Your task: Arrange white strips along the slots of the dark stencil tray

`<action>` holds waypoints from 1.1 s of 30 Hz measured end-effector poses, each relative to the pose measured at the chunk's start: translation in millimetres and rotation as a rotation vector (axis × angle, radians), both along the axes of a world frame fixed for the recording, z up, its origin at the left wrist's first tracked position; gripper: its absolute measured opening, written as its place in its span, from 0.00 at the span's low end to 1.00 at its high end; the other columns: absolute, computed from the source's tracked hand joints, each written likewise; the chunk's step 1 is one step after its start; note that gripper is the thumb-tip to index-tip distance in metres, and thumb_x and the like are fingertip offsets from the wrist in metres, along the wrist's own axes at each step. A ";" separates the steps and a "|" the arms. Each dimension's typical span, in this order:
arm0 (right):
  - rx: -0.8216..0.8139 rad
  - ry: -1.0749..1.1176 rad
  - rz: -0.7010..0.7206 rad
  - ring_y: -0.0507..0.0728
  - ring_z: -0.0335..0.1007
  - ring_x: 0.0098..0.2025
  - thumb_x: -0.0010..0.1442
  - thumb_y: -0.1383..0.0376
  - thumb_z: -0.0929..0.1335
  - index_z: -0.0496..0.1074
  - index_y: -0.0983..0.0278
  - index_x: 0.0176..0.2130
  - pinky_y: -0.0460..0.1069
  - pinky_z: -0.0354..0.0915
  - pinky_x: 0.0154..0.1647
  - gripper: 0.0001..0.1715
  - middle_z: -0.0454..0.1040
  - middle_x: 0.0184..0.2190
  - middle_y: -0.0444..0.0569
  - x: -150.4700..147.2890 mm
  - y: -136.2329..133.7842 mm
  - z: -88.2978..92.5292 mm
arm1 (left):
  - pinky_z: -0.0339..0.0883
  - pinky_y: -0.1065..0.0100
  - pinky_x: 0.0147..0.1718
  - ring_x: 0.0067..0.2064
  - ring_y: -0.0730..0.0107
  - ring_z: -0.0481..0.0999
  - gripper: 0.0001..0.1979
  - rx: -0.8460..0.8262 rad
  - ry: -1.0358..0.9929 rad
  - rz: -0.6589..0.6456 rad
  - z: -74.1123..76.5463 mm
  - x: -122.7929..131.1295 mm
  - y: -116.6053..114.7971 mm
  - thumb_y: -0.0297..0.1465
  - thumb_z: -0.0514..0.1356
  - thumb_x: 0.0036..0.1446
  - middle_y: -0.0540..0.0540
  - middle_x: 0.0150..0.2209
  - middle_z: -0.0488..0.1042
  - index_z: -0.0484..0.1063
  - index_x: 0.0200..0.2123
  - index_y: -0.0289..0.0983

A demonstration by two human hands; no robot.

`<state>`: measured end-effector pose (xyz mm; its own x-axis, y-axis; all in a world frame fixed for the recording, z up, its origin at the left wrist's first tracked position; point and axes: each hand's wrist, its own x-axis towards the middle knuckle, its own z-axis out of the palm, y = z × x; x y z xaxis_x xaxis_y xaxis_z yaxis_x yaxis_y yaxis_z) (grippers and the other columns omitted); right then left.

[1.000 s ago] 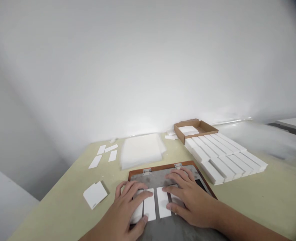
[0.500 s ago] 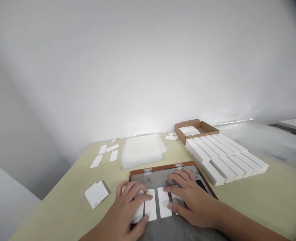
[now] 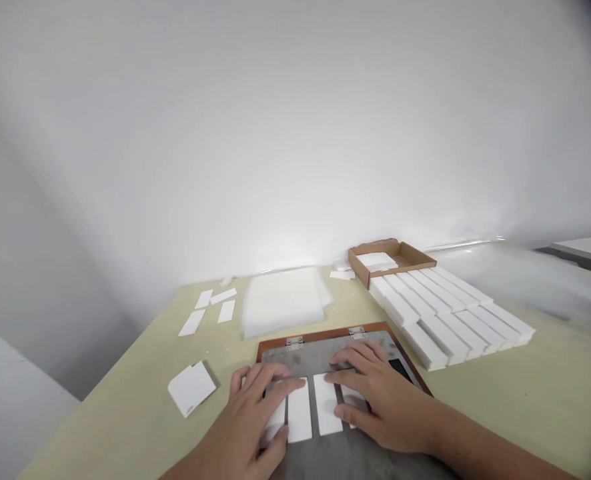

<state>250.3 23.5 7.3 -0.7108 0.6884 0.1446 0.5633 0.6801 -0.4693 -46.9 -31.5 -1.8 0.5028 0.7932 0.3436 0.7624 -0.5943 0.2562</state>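
Observation:
My left hand lies flat over the left end of a row of white rectangular strips, touching a strip and partly covering another. My right hand rests on a third white strip and on the dark metal plate. Its fingers are spread, and a further strip beneath them is mostly hidden. The plate is set in a brown-edged board with two small metal hinges along its far edge. Neither hand grips anything.
A pale green table carries a block of long white bars at right, a cardboard tray behind them, and a translucent sheet stack. Small white strips and a white card lie left.
My left fingers have drawn back slightly to the left, showing more of the white strip beneath them. My right hand and the objects on the table have barely moved.

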 end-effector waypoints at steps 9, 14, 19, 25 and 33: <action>0.003 0.012 0.008 0.68 0.62 0.64 0.71 0.51 0.69 0.74 0.53 0.62 0.68 0.51 0.69 0.24 0.71 0.61 0.53 0.5 1.5 -1.5 | 0.60 0.52 0.55 0.57 0.50 0.69 0.31 -0.007 0.014 -0.002 2.1 1.0 1.6 0.24 0.55 0.60 0.44 0.58 0.70 0.63 0.66 0.49; 0.001 0.019 0.003 0.67 0.62 0.65 0.71 0.52 0.69 0.74 0.53 0.62 0.67 0.52 0.69 0.23 0.71 0.61 0.52 0.5 0.8 -0.9 | 0.61 0.50 0.56 0.57 0.49 0.68 0.34 0.009 0.045 0.016 1.3 0.4 1.3 0.25 0.57 0.61 0.43 0.57 0.69 0.60 0.69 0.49; 0.001 0.021 0.005 0.68 0.62 0.64 0.71 0.51 0.69 0.75 0.53 0.62 0.67 0.53 0.68 0.23 0.71 0.61 0.53 0.5 1.5 -1.8 | 0.60 0.51 0.57 0.58 0.50 0.67 0.30 0.013 -0.005 0.037 -3.0 0.3 -0.1 0.28 0.55 0.65 0.43 0.58 0.68 0.61 0.69 0.50; -0.004 0.020 0.006 0.68 0.62 0.64 0.71 0.52 0.69 0.75 0.53 0.62 0.67 0.53 0.68 0.23 0.71 0.61 0.53 0.8 2.1 -1.5 | 0.61 0.52 0.56 0.58 0.50 0.68 0.29 0.005 -0.002 0.021 -3.0 -1.2 0.8 0.28 0.54 0.67 0.43 0.59 0.69 0.61 0.69 0.50; -0.009 0.022 0.012 0.67 0.62 0.65 0.71 0.52 0.69 0.74 0.52 0.62 0.67 0.52 0.68 0.23 0.71 0.62 0.52 1.9 2.3 -1.6 | 0.62 0.52 0.56 0.54 0.52 0.72 0.33 0.030 0.025 0.008 2.1 0.1 1.6 0.26 0.55 0.62 0.44 0.56 0.73 0.60 0.69 0.49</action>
<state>252.1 25.7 5.8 -0.7158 0.6812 0.1536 0.5448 0.6823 -0.4874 -46.9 -29.9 0.2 0.5055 0.7865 0.3548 0.7730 -0.5955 0.2188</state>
